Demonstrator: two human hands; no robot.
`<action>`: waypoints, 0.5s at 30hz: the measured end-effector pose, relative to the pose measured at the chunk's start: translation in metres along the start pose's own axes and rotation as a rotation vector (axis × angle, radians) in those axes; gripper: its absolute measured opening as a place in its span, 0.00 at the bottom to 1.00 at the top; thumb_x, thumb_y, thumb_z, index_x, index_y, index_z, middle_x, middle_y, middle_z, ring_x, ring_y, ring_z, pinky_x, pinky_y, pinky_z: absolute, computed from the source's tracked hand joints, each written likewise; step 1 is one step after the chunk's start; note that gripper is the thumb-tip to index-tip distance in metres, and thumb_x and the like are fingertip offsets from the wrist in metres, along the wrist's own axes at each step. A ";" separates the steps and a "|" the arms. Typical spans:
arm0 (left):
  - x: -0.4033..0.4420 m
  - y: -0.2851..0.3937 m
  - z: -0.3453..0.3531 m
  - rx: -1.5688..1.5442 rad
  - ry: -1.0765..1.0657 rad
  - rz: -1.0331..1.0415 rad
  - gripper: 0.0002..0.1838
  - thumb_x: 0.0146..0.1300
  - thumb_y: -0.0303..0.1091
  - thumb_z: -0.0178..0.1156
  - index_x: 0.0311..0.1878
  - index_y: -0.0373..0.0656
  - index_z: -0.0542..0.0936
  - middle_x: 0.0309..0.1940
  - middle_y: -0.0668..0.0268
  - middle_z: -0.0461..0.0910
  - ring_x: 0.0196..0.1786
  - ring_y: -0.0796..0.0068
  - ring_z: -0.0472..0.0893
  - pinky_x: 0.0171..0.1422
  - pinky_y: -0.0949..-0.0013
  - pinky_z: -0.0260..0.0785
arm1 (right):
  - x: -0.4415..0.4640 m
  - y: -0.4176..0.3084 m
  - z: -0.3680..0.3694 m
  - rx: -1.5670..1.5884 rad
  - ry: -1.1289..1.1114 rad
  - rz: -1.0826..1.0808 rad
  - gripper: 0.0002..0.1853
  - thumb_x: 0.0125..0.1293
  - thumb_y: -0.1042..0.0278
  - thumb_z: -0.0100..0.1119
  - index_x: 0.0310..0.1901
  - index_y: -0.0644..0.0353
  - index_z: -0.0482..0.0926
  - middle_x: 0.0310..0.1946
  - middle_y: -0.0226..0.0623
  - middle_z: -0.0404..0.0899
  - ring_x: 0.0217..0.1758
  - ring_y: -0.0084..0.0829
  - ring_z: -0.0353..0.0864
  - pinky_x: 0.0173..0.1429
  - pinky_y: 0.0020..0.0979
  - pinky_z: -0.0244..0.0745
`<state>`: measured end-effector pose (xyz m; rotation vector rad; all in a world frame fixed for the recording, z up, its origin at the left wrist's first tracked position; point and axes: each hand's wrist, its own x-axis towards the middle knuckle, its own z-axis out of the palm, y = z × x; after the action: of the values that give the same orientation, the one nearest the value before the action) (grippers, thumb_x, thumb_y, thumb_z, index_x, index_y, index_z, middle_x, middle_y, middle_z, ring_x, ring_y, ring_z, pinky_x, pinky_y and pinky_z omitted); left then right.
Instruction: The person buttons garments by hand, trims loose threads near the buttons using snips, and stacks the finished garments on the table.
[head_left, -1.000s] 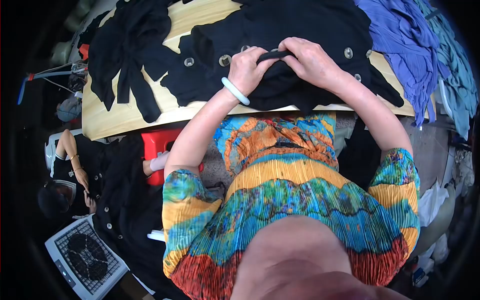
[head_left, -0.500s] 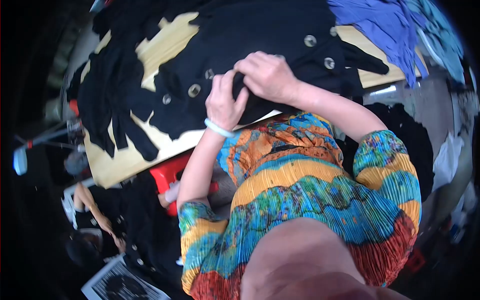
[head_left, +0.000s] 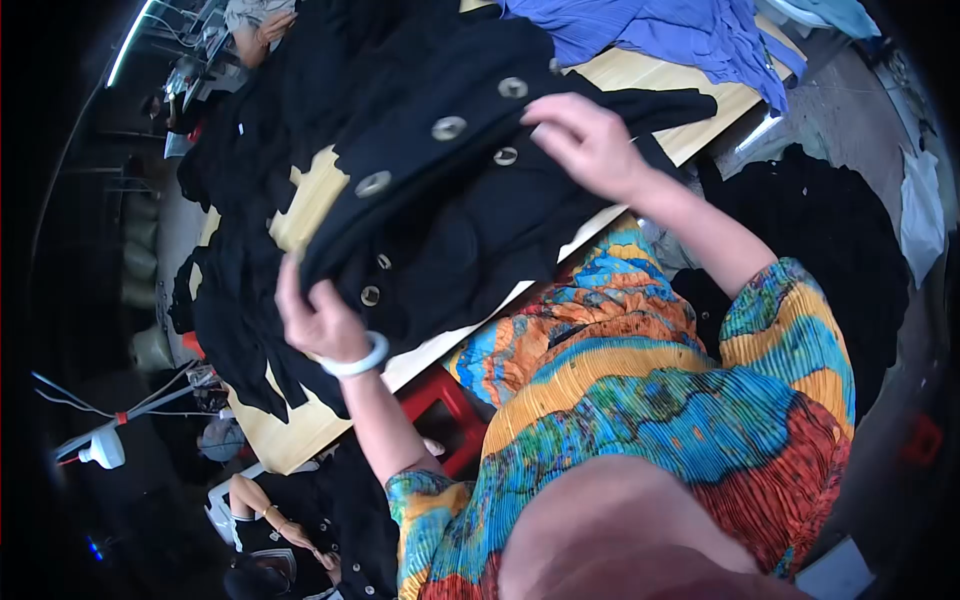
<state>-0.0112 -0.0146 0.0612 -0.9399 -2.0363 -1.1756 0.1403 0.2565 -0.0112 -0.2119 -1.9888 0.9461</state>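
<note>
A black garment (head_left: pixel 430 235) with large, shiny round buttons lies spread over the wooden table (head_left: pixel 290 440). One buttoned edge of it is lifted in a long fold between my hands. My left hand (head_left: pixel 325 318), with a pale bangle on its wrist, has its fingers closed at the fold's left end. At the other end, my right hand (head_left: pixel 595 150) pinches the same edge near a button (head_left: pixel 512 88). Below the fold, more buttons show on the lower layer. The fingertips of both hands are partly lost against the dark cloth.
Purple clothing (head_left: pixel 650 40) is heaped at the table's far right. A dark cloth pile (head_left: pixel 810 230) lies right of me, beside a white bag (head_left: pixel 920 215). A red stool (head_left: pixel 450 410) stands under the near edge. Other people's arms (head_left: pixel 265 505) show at lower left and top left.
My hands were close together over the garment's middle. They have moved far apart, left hand leftward, and the buttoned edge is now raised between them. The view has also shifted.
</note>
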 end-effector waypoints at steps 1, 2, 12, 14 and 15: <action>0.011 -0.001 -0.006 -0.156 0.080 -0.077 0.20 0.53 0.15 0.47 0.50 0.35 0.76 0.42 0.56 0.79 0.40 0.71 0.80 0.42 0.73 0.72 | 0.002 0.021 -0.014 0.047 -0.013 0.223 0.10 0.58 0.68 0.56 0.40 0.59 0.78 0.36 0.40 0.78 0.39 0.35 0.79 0.45 0.29 0.73; 0.021 0.006 -0.018 -0.100 0.102 -0.168 0.18 0.57 0.17 0.46 0.51 0.35 0.75 0.43 0.58 0.79 0.38 0.72 0.80 0.34 0.78 0.72 | 0.000 0.045 -0.028 0.047 -0.054 0.472 0.12 0.60 0.65 0.54 0.43 0.60 0.78 0.37 0.38 0.79 0.39 0.29 0.79 0.46 0.26 0.72; 0.029 -0.039 -0.055 -0.461 0.243 -0.485 0.12 0.63 0.26 0.50 0.48 0.37 0.74 0.37 0.62 0.79 0.28 0.79 0.78 0.26 0.83 0.67 | 0.050 0.126 -0.007 0.450 -0.387 0.624 0.29 0.56 0.67 0.60 0.58 0.67 0.65 0.56 0.45 0.69 0.59 0.32 0.68 0.63 0.29 0.61; 0.033 -0.046 -0.057 -0.433 0.198 -0.533 0.13 0.62 0.26 0.50 0.50 0.37 0.73 0.40 0.61 0.78 0.31 0.76 0.79 0.26 0.82 0.70 | 0.067 0.115 0.008 0.697 -0.553 0.588 0.33 0.53 0.67 0.63 0.60 0.66 0.63 0.57 0.43 0.68 0.61 0.32 0.66 0.66 0.29 0.57; 0.036 -0.050 -0.058 -0.418 0.174 -0.560 0.14 0.63 0.26 0.49 0.51 0.37 0.71 0.43 0.61 0.77 0.33 0.74 0.79 0.27 0.81 0.72 | 0.072 0.112 0.015 0.687 -0.533 0.583 0.34 0.52 0.64 0.65 0.60 0.63 0.64 0.56 0.38 0.70 0.58 0.30 0.68 0.63 0.28 0.59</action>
<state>-0.0637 -0.0737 0.0904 -0.4156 -2.0055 -1.9624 0.0635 0.3607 -0.0461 -0.1577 -1.9482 2.1840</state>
